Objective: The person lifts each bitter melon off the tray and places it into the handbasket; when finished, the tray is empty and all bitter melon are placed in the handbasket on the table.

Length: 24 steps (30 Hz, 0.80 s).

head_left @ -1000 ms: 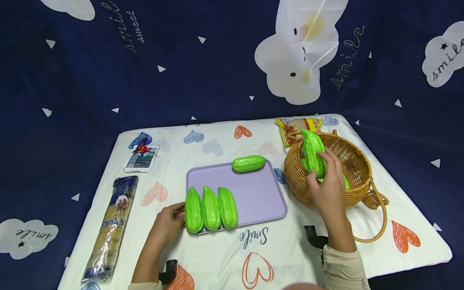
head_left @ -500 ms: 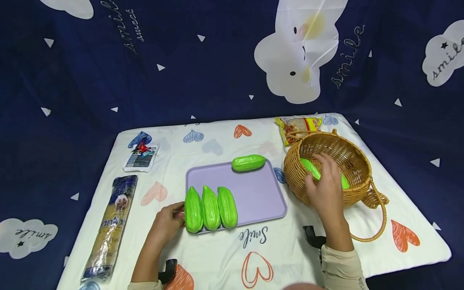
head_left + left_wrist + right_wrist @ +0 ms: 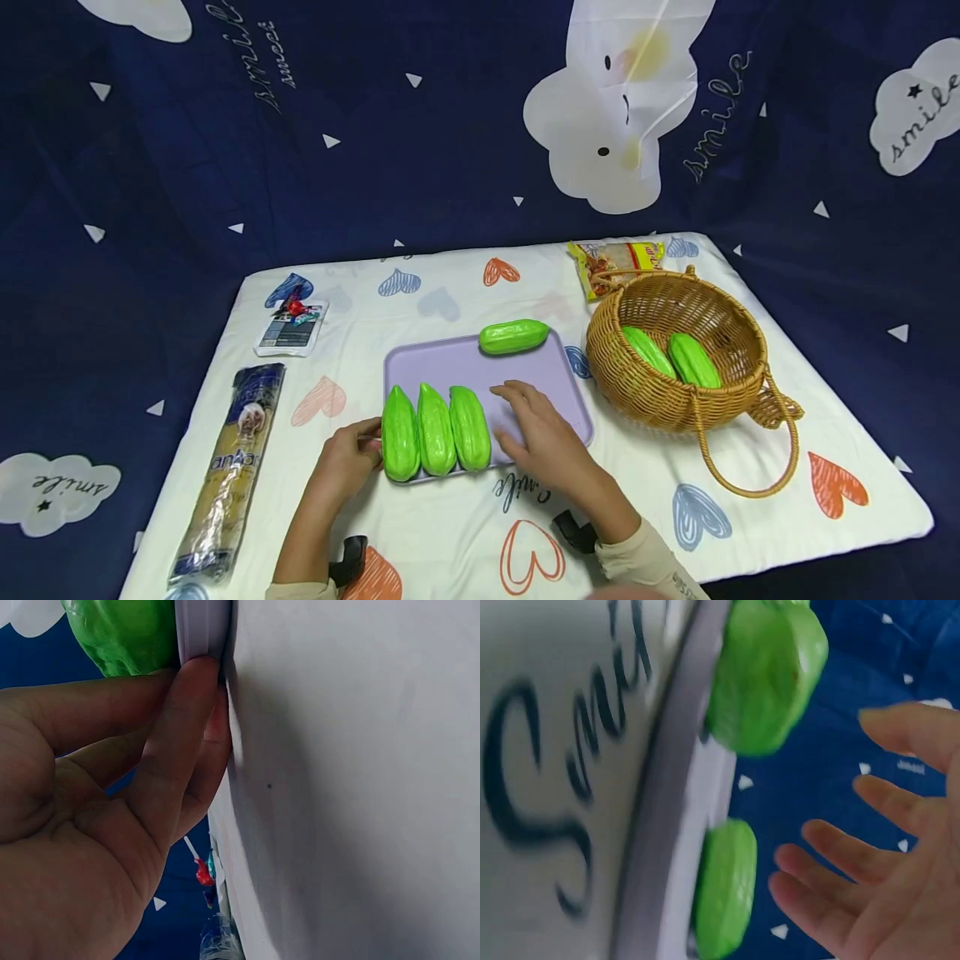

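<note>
Three green ridged gourds (image 3: pixel 437 429) lie side by side at the left of the lilac tray (image 3: pixel 536 408); another gourd (image 3: pixel 514 337) lies crosswise at its far right corner. At the tray's left edge my left hand (image 3: pixel 347 460) pinches the rim, fingertips (image 3: pixel 196 675) against its outer wall, beside the nearest gourd (image 3: pixel 131 634). My right hand (image 3: pixel 551 442) hovers over the tray's right part, fingers spread and holding nothing, just right of the row. In the right wrist view its fingers (image 3: pixel 832 840) are apart from the gourds. Two gourds (image 3: pixel 693 360) lie inside the wicker basket (image 3: pixel 637 387).
The basket's handle (image 3: pixel 783 479) lies toward the front right. Behind the basket is a yellow food packet (image 3: pixel 622 262). On the left are a long pasta-like packet (image 3: pixel 228 475) and a small white pack (image 3: pixel 292 329) with a red item on it.
My right hand lowered a gourd into the basket, let go of it and moved left over the tray. The left hand has stayed at the tray's edge.
</note>
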Tool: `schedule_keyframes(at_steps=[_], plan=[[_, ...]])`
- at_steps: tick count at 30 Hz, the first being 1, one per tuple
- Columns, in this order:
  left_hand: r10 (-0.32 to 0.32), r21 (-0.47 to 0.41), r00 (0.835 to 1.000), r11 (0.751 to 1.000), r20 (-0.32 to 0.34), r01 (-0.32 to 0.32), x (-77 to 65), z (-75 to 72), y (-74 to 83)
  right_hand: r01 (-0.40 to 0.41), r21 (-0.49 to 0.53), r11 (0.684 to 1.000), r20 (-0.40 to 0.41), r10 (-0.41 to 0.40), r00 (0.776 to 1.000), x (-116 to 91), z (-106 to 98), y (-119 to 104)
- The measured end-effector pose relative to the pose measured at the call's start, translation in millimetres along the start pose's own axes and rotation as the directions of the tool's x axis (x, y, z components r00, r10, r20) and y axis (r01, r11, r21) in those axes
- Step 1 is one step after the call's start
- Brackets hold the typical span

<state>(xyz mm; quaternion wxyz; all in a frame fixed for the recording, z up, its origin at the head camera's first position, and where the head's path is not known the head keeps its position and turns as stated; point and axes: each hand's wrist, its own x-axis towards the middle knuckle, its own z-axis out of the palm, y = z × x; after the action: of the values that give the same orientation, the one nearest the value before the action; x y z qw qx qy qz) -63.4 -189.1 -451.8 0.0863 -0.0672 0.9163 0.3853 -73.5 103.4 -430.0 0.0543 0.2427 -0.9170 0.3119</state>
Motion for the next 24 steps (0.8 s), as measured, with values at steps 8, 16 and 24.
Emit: schedule_keyframes(at_steps=[8, 16, 24], plan=[[0.01, -0.006, 1.0, 1.0, -0.003, -0.01, 0.5, 0.2, -0.7, -0.028, 0.006, 1.0, 0.215, 0.026, 0.976, -0.6, 19.7, -4.8], [0.01, -0.003, 1.0, 1.0, -0.005, -0.01, 0.5, -1.2, 0.6, -0.073, 0.071, 0.995, 0.244, 0.054, 0.968, 2.0, 26.5, -10.7], [-0.003, -0.006, 1.0, 1.0, -0.008, 0.003, 0.1, 0.5, -0.3, -0.075, 0.093, 0.993, 0.207, 0.054, 0.977, 1.4, 32.1, -12.0]])
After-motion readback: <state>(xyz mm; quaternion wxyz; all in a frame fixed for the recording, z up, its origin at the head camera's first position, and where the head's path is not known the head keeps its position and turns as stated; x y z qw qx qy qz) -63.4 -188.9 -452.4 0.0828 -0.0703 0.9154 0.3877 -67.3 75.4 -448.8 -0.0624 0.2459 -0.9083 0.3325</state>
